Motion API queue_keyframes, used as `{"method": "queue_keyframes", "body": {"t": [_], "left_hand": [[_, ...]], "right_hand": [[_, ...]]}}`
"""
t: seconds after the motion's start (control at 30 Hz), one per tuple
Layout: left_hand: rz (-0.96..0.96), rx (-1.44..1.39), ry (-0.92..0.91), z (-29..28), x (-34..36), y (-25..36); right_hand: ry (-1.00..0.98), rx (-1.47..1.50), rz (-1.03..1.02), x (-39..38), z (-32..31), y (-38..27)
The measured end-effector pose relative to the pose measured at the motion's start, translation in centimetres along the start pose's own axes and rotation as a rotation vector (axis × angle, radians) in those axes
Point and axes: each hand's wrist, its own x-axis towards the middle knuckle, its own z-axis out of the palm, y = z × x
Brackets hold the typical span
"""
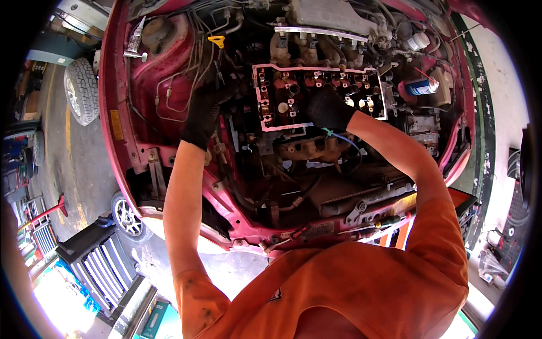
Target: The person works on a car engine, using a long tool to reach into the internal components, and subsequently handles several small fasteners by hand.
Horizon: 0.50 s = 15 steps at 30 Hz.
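Both my hands wear black gloves and are inside the engine bay of a red car. My left hand (pixel 202 116) is at the left end of the engine, its fingers reaching toward dark parts there. Those fingers blend into the shadow, so I cannot make out what they touch. My right hand (pixel 330 110) is over the front edge of the open cylinder head (pixel 310 125), fingers pointing down and hidden from view. Inside the head's pale rim, valve-train parts lie exposed. A thin blue hose or cord (pixel 347 138) runs beside my right wrist.
A yellow-handled dipstick (pixel 216 40) stands behind my left hand. On the right lie a spray can (pixel 420 86) and the battery (pixel 422 127). A screwdriver (pixel 389 221) rests on the front crossmember. A squeezed tube (pixel 135 39) is at the far left fender; a wheel (pixel 82 90) stands beyond.
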Motion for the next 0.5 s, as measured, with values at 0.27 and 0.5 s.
{"method": "queue_keyframes", "body": {"t": [0.27,0.5], "left_hand": [[-0.054,0.047,0.043,0.2,0.1,0.2],[-0.028,-0.023,0.054,-0.2,0.1,-0.2]], "right_hand": [[-0.055,0.044,-0.014,-0.1,0.4,0.5],[-0.080,0.064,0.005,0.6,-1.5,0.2]]}}
